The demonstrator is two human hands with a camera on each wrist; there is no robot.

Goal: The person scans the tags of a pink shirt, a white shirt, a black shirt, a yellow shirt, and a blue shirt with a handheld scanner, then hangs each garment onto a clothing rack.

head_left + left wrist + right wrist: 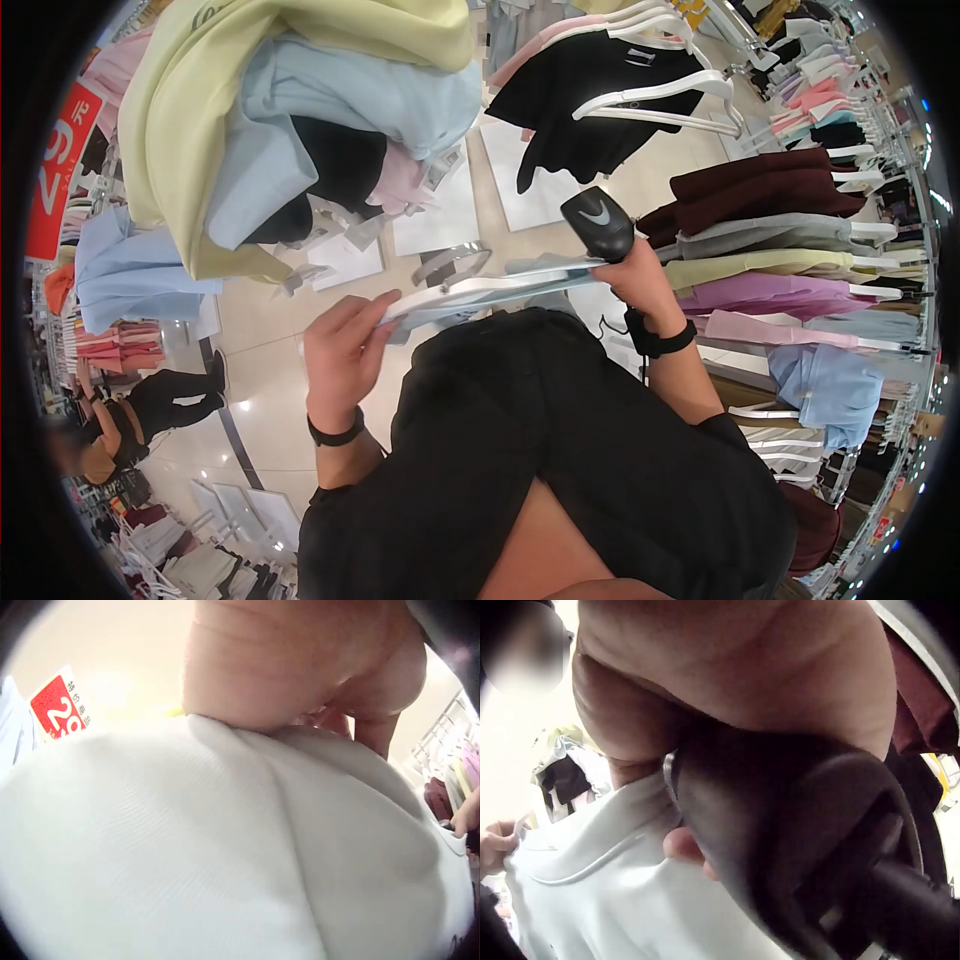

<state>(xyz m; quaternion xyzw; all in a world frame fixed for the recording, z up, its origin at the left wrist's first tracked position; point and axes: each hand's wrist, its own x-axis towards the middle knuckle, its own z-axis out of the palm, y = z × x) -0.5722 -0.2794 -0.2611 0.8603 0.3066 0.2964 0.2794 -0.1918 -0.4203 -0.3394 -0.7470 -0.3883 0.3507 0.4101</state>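
A pale blue-white shirt is stretched between both hands in front of the body, seen nearly edge-on in the head view. My left hand pinches one end between thumb and fingers. The cloth of the shirt fills much of the left wrist view. My right hand grips a black handheld barcode scanner beside the shirt's other end. In the right wrist view the scanner hides part of the shirt, and fingertips show against the cloth.
Hanging clothes line the rack close on the right. A black top and a white hanger hang ahead. Yellow and light blue garments bulge at the upper left, near a red price sign. Another person is at the left.
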